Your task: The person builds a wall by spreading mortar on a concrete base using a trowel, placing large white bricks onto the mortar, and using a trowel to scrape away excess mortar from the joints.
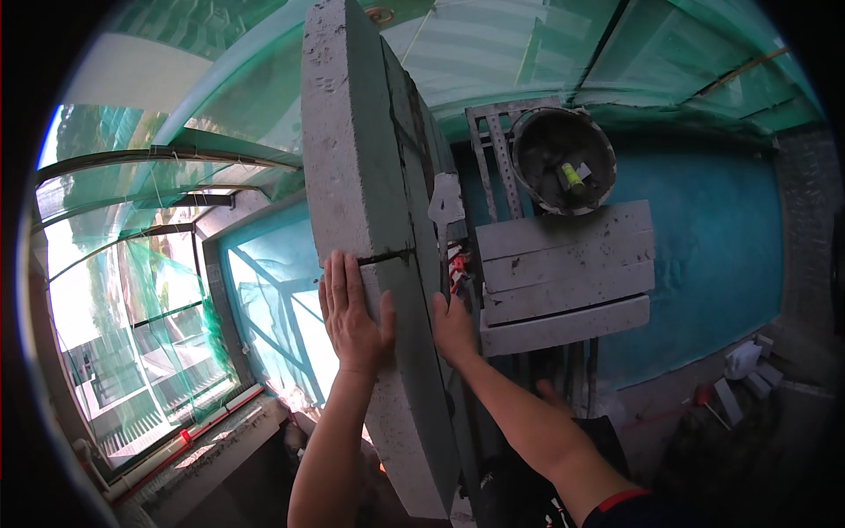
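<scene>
A narrow wall of pale grey concrete blocks [352, 150] runs up the middle, with a dark joint across it. My left hand [356, 321] lies flat on the block just below that joint [409, 378], fingers stretched forward and thumb out to the side. On the wall's right side, my right hand [456, 334] is closed, partly hidden, beside the block face. From it rises the thin shaft of what looks like a trowel [446, 198], its pale blade coated with mortar. Some fingers of this hand are out of sight.
Right of the wall, several loose grey blocks [568, 273] lie on a metal stand [497, 163]. A bucket [607, 145] of grey mortar stands behind them, with a yellow-green item [573, 178] inside. Green netting [519, 44] hangs overhead; offcuts [757, 378] lie on the floor at right.
</scene>
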